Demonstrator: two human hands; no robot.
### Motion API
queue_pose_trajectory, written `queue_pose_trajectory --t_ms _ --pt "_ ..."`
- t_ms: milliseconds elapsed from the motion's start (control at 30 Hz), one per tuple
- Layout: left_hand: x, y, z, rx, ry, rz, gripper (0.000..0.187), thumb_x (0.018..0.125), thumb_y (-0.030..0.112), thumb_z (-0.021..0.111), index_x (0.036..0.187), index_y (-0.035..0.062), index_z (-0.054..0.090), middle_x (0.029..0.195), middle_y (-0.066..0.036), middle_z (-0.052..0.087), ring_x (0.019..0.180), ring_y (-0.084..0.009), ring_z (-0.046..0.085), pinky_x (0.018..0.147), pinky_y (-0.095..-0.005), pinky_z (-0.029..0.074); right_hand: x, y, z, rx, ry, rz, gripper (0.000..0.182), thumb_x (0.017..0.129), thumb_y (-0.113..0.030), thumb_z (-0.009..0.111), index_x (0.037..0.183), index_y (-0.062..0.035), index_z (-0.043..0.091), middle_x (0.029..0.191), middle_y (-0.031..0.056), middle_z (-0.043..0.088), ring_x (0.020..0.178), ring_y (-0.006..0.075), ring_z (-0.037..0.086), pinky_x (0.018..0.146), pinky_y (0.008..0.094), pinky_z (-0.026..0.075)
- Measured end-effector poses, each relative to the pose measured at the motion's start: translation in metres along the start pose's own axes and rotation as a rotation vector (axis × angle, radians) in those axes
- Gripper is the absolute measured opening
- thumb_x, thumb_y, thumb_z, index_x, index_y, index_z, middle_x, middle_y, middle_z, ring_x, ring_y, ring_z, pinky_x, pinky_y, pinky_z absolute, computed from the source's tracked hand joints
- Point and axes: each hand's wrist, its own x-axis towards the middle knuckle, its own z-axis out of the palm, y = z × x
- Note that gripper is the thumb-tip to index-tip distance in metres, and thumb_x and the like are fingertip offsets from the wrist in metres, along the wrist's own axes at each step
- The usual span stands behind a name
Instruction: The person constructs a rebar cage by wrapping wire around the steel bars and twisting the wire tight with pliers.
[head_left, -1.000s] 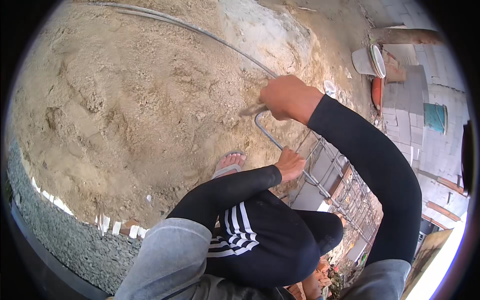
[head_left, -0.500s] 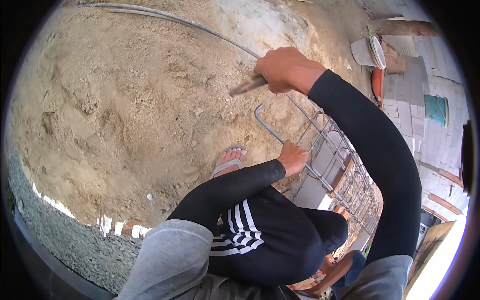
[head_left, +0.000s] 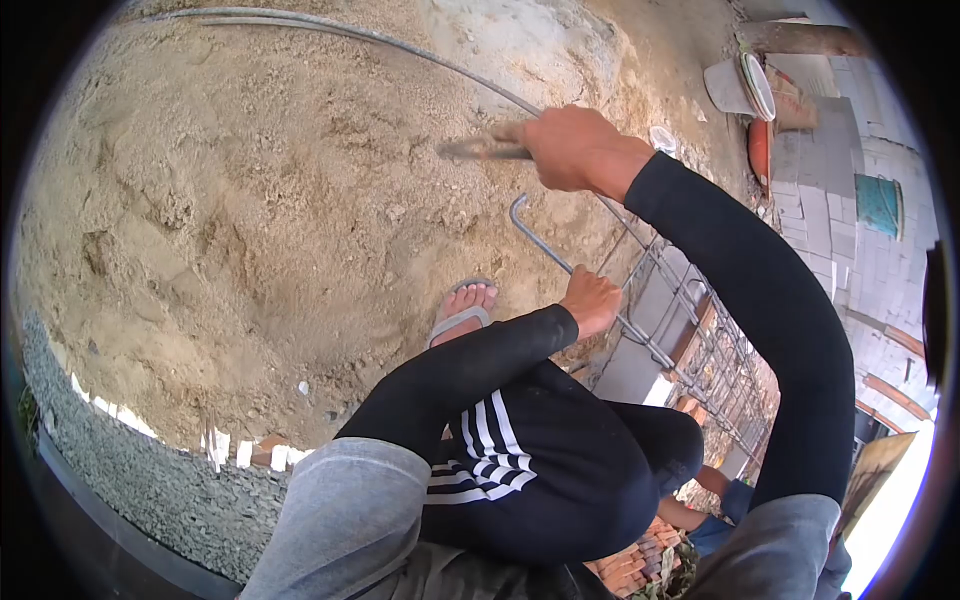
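My left hand (head_left: 592,302) is closed around a steel rebar (head_left: 540,242) with a hooked end, which sticks out beyond my fist toward the sand. Above it, my right hand (head_left: 578,148) is a fist around a brownish hand tool (head_left: 478,148); motion blurs it, and I cannot tell its exact kind. A rebar cage (head_left: 740,352) of long bars and stirrups lies to the right of my left hand, partly behind my right arm. A long curved bar (head_left: 400,42) runs over the sand and passes behind my right hand.
Sandy ground (head_left: 250,230) spreads ahead and left, bordered by grey gravel (head_left: 150,500). My sandaled foot (head_left: 464,305) is on the sand. A white bucket (head_left: 735,88) and a teal container (head_left: 878,207) stand at right. Another person's arm (head_left: 680,515) shows below, near bricks (head_left: 640,560).
The tool in my right hand has swung to lie more level. My right hand has shifted slightly right and down in view; my left hand keeps its hold on the rebar.
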Motion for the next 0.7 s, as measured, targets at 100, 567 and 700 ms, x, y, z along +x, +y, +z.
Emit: queue_pose_trajectory --t_ms 100,567,700 --pt "0.005 0.0 0.007 0.02 -0.046 0.002 0.014 0.081 0.015 0.066 0.071 0.0083 0.074 0.069 -0.015 0.071 0.066 -0.0322 0.07 0.07 -0.0482 0.042 0.003 0.001 -0.023 -0.213 -0.237 -0.046 0.058 0.084 -0.006 0.066 0.138 -0.0268 0.065 0.098 0.0109 0.076 0.095 0.0326 0.074 0.078 0.0473 0.058" --pt "0.0 -0.002 0.0 0.002 -0.092 0.002 0.014 0.082 0.012 0.063 0.074 0.0082 0.073 0.076 -0.016 0.073 0.074 -0.0324 0.073 0.07 -0.0489 0.045 -0.001 0.003 -0.04 0.042 0.136 -0.091 0.058 0.086 -0.008 0.059 0.143 -0.0158 0.054 0.104 0.021 0.074 0.099 0.0386 0.071 0.086 0.0498 0.055" --pt "0.006 0.003 -0.011 0.029 -0.14 -0.035 0.013 0.083 0.012 0.063 0.077 0.0081 0.074 0.08 -0.015 0.075 0.078 -0.0322 0.074 0.072 -0.0489 0.047 -0.001 -0.005 -0.027 0.137 0.298 0.034 0.055 0.085 -0.003 0.06 0.138 -0.0178 0.061 0.103 0.0164 0.075 0.098 0.0339 0.072 0.088 0.049 0.056"
